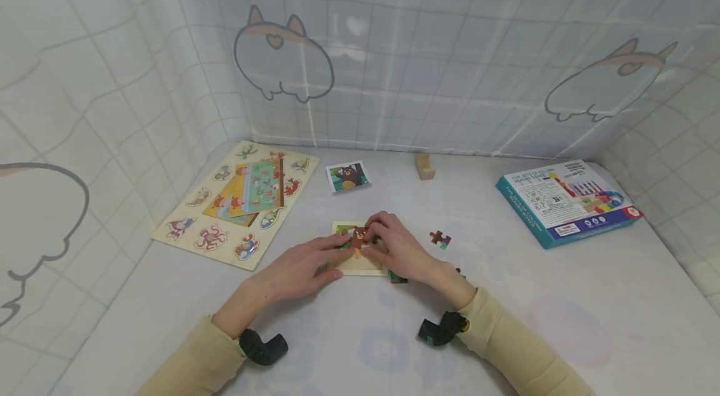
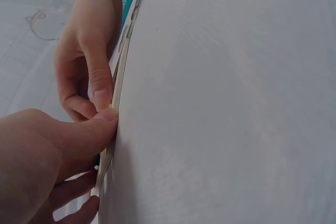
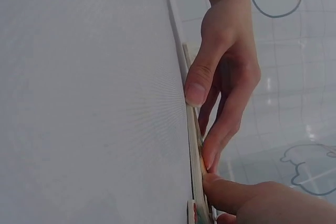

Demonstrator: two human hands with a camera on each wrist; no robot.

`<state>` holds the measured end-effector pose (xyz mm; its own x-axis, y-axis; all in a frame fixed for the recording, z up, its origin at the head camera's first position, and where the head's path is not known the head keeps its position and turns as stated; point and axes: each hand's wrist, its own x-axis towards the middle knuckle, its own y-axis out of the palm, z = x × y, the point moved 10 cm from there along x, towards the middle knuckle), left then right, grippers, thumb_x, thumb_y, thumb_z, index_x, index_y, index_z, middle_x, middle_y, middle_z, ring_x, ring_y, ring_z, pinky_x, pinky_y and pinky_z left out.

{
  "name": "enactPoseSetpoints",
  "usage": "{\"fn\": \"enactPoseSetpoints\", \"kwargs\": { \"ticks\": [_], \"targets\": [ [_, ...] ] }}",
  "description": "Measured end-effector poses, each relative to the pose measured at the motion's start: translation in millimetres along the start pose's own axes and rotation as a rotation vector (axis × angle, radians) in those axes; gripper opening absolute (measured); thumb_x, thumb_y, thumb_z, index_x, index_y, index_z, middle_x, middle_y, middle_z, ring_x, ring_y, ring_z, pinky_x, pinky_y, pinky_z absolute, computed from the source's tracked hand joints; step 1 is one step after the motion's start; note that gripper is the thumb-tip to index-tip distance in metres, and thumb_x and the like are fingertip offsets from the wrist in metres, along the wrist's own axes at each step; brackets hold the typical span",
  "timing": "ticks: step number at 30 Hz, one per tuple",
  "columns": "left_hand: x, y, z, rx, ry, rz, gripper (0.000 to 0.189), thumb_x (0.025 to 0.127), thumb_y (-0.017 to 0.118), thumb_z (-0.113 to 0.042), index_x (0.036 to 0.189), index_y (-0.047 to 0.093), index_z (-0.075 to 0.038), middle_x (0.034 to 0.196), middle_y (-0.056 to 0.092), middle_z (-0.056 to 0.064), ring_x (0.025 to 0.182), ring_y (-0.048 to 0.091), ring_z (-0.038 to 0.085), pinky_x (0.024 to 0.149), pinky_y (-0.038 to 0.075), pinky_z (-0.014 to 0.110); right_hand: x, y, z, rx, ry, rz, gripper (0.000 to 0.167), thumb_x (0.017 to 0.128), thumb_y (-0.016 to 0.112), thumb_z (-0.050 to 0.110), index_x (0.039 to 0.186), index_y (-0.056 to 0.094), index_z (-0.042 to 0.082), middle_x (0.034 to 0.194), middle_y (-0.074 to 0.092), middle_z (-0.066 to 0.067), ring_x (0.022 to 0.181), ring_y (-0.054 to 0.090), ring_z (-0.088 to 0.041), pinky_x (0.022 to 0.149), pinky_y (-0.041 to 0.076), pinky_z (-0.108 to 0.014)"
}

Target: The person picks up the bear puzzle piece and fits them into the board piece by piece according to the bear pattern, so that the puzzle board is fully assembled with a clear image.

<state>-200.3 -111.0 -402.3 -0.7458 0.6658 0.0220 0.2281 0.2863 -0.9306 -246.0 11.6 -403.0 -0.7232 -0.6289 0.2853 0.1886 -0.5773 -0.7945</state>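
A small wooden jigsaw tray (image 1: 360,272) lies on the table, with brown bear puzzle pieces (image 1: 359,235) in its upper part. My left hand (image 1: 300,266) holds the tray's left side, thumb at the near edge and longer fingers reaching over the pieces. From the right, my right hand (image 1: 402,249) bends its fingers over the bear picture and pinches a puzzle piece, mostly hidden under the fingertips. Both wrist views show the tray edge-on, with the left hand (image 3: 226,72) and right hand (image 2: 92,45) close together.
A loose puzzle piece (image 1: 440,239) lies right of the tray; another piece (image 1: 398,277) sits by its near right corner. Behind are a bear picture card (image 1: 348,177) and a wooden block (image 1: 425,167). A sea-animal board (image 1: 185,242) lies left, a boxed set (image 1: 568,202) right.
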Motion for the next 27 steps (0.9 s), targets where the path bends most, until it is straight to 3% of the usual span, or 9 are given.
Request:
{"fn": "enactPoseSetpoints", "kwargs": {
  "ticks": [13,20,27],
  "targets": [
    [2.9,5.4,-3.5,0.02,0.008,0.039,0.048,0.102,0.058,-0.03,0.147,0.052,-0.013,0.161,0.037,-0.002,0.147,0.035,0.028,0.116,0.038,0.049,0.3,-1.2,-3.8,0.023,0.026,-0.018,0.012,0.091,0.075,0.022,0.092,0.067,0.013,0.122,0.058,-0.005,0.112,0.051,-0.022,0.095,0.05,-0.04],
    [2.7,5.0,-8.2,0.024,0.018,0.034,0.048,0.102,0.058,-0.026,0.147,0.051,-0.01,0.16,0.039,0.0,0.149,0.032,0.028,0.115,0.039,0.048,0.8,-2.2,-6.1,0.042,0.046,-0.01,0.012,0.09,0.077,0.022,0.092,0.068,0.014,0.122,0.058,-0.004,0.112,0.051,-0.02,0.096,0.05,-0.039],
    [2.9,6.8,-7.8,0.027,-0.006,0.026,0.05,0.102,0.058,-0.024,0.149,0.048,-0.011,0.16,0.037,0.001,0.147,0.036,0.023,0.113,0.042,0.045,0.7,-4.4,-4.7,0.077,0.023,0.008,0.003,0.095,0.069,0.013,0.096,0.069,0.01,0.123,0.059,-0.007,0.113,0.052,-0.021,0.097,0.051,-0.04]
  ]
}}
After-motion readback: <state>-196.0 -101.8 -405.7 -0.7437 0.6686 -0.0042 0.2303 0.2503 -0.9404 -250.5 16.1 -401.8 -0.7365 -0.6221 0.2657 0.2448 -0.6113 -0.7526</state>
